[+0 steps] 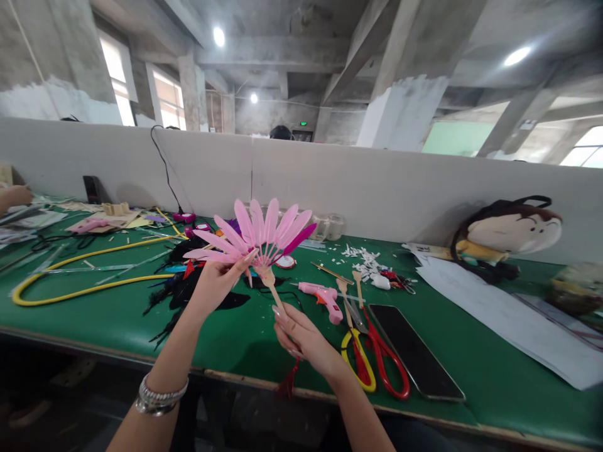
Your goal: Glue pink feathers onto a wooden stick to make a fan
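A feather fan (271, 229) spreads upright above the table, its long feathers pale pink apart from one magenta feather (300, 241) at the right end. My right hand (301, 336) is wrapped round the lower part of its wooden handle (272, 285), and a red tassel (289, 378) hangs below that hand. At the left of the fan's base, my left hand (220, 280) pinches with thumb and fingertips by the feather stems. Whether it grips a stem or a separate feather is hard to see. A pink glue gun (325, 300) lies right of the fan.
Yellow scissors (349, 351), red scissors (386, 361) and a phone (414, 351) lie to the right. White scraps (365, 258) and paper (499, 314) sit beyond. Black feathers (188, 301) and a yellow hose (94, 292) are leftward. Another person's hand (16, 196) shows far left.
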`<state>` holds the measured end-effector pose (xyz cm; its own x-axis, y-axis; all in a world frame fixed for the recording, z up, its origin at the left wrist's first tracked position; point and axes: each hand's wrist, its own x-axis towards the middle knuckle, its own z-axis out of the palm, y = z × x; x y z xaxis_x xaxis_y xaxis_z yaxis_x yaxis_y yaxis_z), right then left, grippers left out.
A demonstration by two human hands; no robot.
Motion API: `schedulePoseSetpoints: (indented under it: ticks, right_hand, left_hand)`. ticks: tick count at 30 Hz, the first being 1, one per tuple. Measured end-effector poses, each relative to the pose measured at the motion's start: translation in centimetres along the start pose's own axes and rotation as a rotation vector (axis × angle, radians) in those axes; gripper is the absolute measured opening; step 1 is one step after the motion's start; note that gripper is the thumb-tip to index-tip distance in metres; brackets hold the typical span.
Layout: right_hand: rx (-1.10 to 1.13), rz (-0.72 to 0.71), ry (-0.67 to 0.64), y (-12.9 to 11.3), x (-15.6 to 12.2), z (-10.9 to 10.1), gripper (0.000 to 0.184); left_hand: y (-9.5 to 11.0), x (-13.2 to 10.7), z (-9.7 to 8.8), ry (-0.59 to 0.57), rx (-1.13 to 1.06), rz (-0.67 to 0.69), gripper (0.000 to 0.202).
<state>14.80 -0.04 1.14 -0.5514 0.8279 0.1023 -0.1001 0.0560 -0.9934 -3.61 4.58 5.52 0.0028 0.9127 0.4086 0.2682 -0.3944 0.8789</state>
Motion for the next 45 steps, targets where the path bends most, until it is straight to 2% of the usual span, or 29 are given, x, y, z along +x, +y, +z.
schedulePoseSetpoints:
  ticks: [7,14,18,21,24,27,30,33,38,45]
  right_hand:
    - [0.010,0.005,-0.019,0.1,0.0,0.0,0.027]
    - [-0.014,0.019,-0.021,0.3,-0.2,-0.2,0.025]
    - [-0.020,0.031,-0.022,0.4,-0.1,-0.2,0.025]
    - [-0.001,0.024,-0.001,0.5,0.2,-0.3,0.029]
    - [0.029,0.014,0.015,0.7,0.4,-0.4,0.031]
    - [0.038,0.020,0.029,0.7,0.3,-0.4,0.030]
    - [0.029,0.022,0.019,0.6,0.2,-0.4,0.031]
    - [0.007,0.049,0.010,0.5,0.2,-0.3,0.033]
    - [0.015,0.051,0.015,0.5,0.2,-0.2,0.032]
    - [0.028,0.051,0.012,0.8,0.3,-0.3,0.032]
  left_hand:
    - [0.4,-0.2,0.4,0.030,-0.131,-0.030,0.043]
    - [0.6,-0.3,0.5,0.065,-0.073,-0.001,0.039]
    - [0.3,-0.3,0.4,0.037,-0.034,0.017,0.040]
    - [0.1,-0.3,0.4,0.002,0.002,-0.025,0.043]
    - [0.0,-0.4,0.5,0.011,-0.016,-0.025,0.041]
    - [0.0,-0.4,0.8,0.083,-0.097,0.050,0.029]
    - [-0.3,-0.2,1.3,0.146,-0.235,0.030,0.033]
    - [-1.0,0.1,1.9,0.160,-0.399,-0.042,0.039]
    - [-1.5,0.2,2.6,0.109,-0.614,-0.098,0.040]
    - [-1.4,0.0,2.7,0.114,-0.671,-0.139,0.039]
